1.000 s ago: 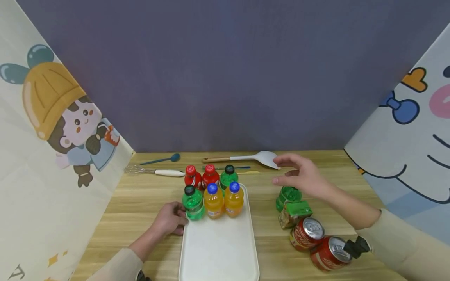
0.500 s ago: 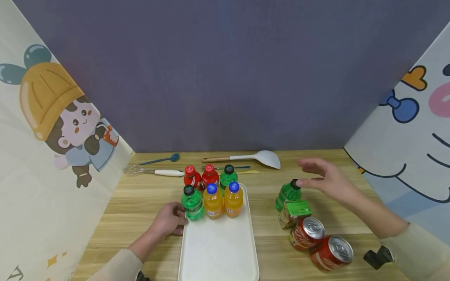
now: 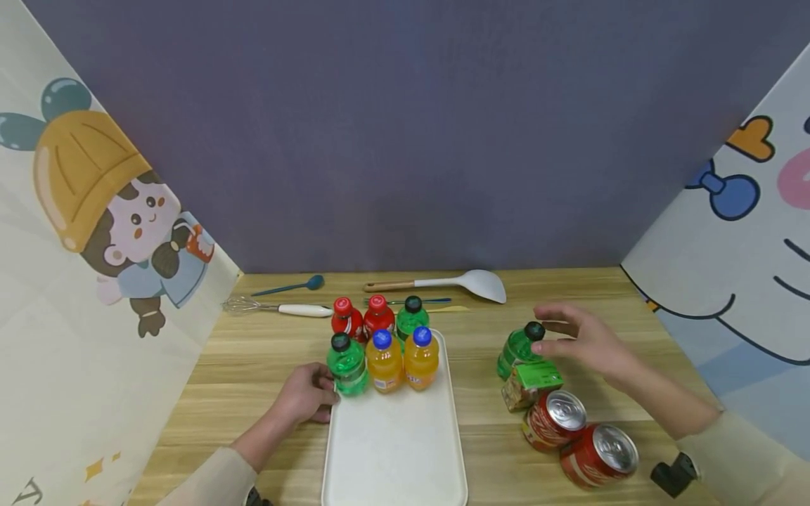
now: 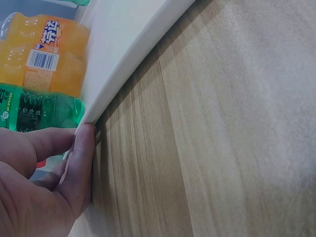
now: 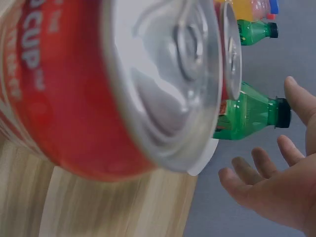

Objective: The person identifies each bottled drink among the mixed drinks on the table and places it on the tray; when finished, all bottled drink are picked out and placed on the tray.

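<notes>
My left hand [image 3: 308,393] pinches the left rim of a white tray [image 3: 395,450], its fingertips at the edge in the left wrist view. Toward the tray's far end stand a green bottle [image 3: 347,365], two orange soda bottles [image 3: 384,362] with blue caps, and behind them two red-capped bottles [image 3: 346,320] and another green bottle [image 3: 413,316]. On the right, my right hand [image 3: 585,341] is held with fingers spread beside the black cap of a separate green bottle [image 5: 247,113], holding nothing. A green-topped drink carton [image 3: 531,385] stands in front of that bottle.
Two red soda cans [image 3: 553,420] stand right of the tray, the nearer one large in the right wrist view. Along the back lie a whisk [image 3: 304,310], a blue spoon [image 3: 287,288] and a white spatula [image 3: 481,284]. A dark wall [image 3: 405,140] rises behind.
My right hand has moved right, away from above the spatula head, and come to the green bottle's cap, uncovering it. My left hand stays at the tray's rim.
</notes>
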Motion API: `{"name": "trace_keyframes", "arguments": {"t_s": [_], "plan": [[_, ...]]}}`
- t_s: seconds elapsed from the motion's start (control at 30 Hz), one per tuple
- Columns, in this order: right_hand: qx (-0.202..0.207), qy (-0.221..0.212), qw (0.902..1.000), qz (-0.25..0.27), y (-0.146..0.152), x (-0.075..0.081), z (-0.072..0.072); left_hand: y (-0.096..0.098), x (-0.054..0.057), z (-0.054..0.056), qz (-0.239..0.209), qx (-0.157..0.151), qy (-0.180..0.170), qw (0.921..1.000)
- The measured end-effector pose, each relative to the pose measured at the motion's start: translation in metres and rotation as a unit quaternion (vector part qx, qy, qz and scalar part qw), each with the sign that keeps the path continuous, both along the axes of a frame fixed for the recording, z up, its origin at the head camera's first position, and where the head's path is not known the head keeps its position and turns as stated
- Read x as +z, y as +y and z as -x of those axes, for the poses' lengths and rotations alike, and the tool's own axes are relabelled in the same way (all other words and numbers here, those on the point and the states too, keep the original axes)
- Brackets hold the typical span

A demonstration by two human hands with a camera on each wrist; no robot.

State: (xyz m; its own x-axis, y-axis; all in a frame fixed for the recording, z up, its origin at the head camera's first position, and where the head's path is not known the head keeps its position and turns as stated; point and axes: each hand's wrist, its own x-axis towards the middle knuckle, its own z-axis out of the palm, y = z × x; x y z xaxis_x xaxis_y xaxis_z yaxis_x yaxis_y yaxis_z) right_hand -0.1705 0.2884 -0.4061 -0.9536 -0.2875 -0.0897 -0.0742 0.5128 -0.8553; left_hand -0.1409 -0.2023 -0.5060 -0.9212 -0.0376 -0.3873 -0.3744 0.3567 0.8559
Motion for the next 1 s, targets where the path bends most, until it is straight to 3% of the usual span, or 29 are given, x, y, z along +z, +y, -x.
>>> {"name": "trace_keyframes", "arguments": {"t_s": [0.63,1.0], "plan": [[-0.012,-0.066,0.9964,0.052,-0.009,-0.015,-0.001,0.001,0.002,-0.001,0.007,-0.001,-0.004,1.0],[-0.019,-0.055,0.9968,0.055,-0.011,-0.014,0.001,0.001,0.003,-0.001,0.009,-0.003,0.0,1.0]]}}
